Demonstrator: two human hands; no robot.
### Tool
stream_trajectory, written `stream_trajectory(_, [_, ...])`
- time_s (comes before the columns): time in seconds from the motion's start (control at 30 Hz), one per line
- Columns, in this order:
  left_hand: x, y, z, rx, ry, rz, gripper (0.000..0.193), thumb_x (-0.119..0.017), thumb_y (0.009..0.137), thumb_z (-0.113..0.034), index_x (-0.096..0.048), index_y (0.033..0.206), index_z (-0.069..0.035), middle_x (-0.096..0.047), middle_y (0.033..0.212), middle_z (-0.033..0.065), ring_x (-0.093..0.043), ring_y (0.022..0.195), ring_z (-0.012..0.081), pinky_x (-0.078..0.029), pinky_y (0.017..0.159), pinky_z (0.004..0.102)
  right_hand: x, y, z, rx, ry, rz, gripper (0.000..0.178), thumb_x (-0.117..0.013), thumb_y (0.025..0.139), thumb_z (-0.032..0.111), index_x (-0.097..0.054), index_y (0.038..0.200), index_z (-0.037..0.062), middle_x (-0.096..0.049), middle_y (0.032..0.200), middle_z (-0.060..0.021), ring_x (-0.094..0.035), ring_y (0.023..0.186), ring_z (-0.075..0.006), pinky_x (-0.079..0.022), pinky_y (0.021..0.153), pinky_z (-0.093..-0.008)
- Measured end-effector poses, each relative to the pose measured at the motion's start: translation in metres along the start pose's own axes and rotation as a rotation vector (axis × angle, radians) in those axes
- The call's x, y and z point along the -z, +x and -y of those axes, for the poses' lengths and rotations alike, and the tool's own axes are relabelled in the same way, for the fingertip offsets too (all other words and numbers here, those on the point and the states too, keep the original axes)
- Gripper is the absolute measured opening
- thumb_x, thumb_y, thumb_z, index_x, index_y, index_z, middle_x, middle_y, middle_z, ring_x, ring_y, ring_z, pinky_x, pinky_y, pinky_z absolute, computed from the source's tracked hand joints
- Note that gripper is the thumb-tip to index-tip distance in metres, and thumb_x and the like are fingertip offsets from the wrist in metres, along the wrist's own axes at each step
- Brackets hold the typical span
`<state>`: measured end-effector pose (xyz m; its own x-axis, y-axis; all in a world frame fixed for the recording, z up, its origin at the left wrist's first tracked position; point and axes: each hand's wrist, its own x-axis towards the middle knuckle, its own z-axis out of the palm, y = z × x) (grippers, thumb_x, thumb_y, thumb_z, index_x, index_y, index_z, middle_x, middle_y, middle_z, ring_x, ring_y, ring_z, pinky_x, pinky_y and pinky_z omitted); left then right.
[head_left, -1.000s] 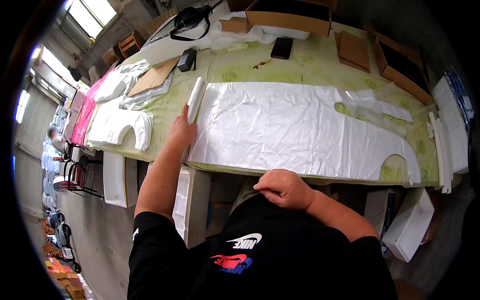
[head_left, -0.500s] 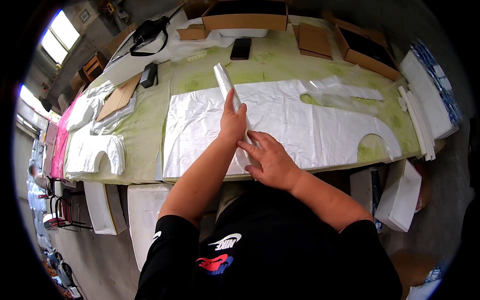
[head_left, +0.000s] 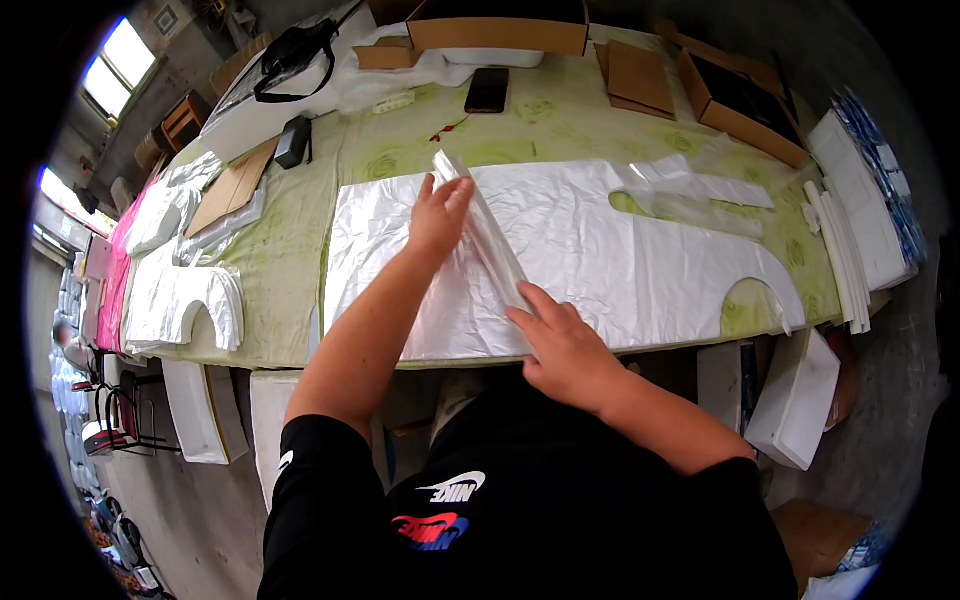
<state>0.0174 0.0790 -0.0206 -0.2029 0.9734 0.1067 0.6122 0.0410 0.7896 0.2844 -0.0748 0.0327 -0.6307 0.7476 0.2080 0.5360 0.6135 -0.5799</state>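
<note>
A long, narrow folded strip of shiny white plastic film [head_left: 490, 235] slants across the table in front of me. My left hand [head_left: 440, 215] grips its far end, with the thumb and fingers around it. Lower down, my right hand [head_left: 568, 345] pinches the near end, and its palm side is hidden. Under both hands a thin white plastic apron [head_left: 580, 255] lies flat and wrinkled, its curved cut-outs and straps toward the right. The near end of the strip is partly covered by my right fingers.
More folded white aprons [head_left: 190, 295] are piled at the left beside a flat piece of cardboard [head_left: 230, 185]. A phone [head_left: 487, 90], an open cardboard box [head_left: 500, 35] and a black bag [head_left: 300, 60] are at the back. White rolls [head_left: 840, 255] lie along the right edge.
My hands have moved apart along the strip. The left has shifted slightly left and the right has slid down and to the right, showing more of the strip between them.
</note>
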Motion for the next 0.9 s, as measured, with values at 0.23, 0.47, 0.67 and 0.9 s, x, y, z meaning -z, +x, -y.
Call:
stream_trajectory(0.23, [0.039, 0.013, -0.001, 0.084, -0.250, 0.212, 0.088, -0.081, 0.087, -0.017, -0.033, 0.160, -0.007, -0.049, 0.154, 0.0138, -0.057, 0.122, 0.0213, -0.048, 0.106, 0.0350, 0.044, -0.046, -0.024, -0.036, -0.003, 0.039, 0.063, -0.065, 0.073, -0.003, -0.062, 0.135, 0.0097, -0.043, 0.155, -0.0082, -0.057, 0.114, -0.0341, -0.052, 0.099, -0.0420])
stream_trajectory(0.47, [0.051, 0.012, -0.017, 0.096, -0.124, 0.314, 0.094, -0.081, 0.089, -0.029, -0.027, 0.162, -0.009, -0.049, 0.151, 0.0166, -0.052, 0.132, 0.0261, -0.043, 0.110, 0.0370, 0.042, -0.058, -0.025, -0.078, 0.017, -0.105, 0.076, -0.062, 0.073, -0.004, -0.050, 0.146, 0.0090, -0.045, 0.152, -0.0167, -0.057, 0.125, -0.0339, -0.050, 0.105, -0.0421])
stream_trajectory(0.67, [0.010, -0.072, -0.037, 0.380, -1.247, -0.224, 0.101, -0.068, 0.098, -0.044, -0.001, 0.165, -0.011, -0.020, 0.169, 0.0159, -0.023, 0.155, 0.0298, -0.022, 0.124, 0.0471, 0.036, -0.065, -0.024, -0.317, 0.437, -0.092, 0.082, -0.061, 0.078, -0.002, -0.037, 0.155, 0.0081, -0.048, 0.144, -0.0180, -0.057, 0.121, -0.0287, -0.048, 0.103, -0.0389])
stream_trajectory(0.9, [-0.004, -0.073, -0.059, 0.211, -1.920, 0.188, 0.099, -0.062, 0.085, -0.077, -0.030, 0.157, -0.016, -0.049, 0.147, 0.0120, -0.053, 0.130, 0.0310, -0.042, 0.112, 0.0477, 0.027, -0.056, -0.008, -0.264, 0.840, 0.000, 0.084, -0.061, 0.081, -0.002, -0.031, 0.158, 0.0107, -0.047, 0.144, -0.0159, -0.055, 0.121, -0.0248, -0.046, 0.103, -0.0398])
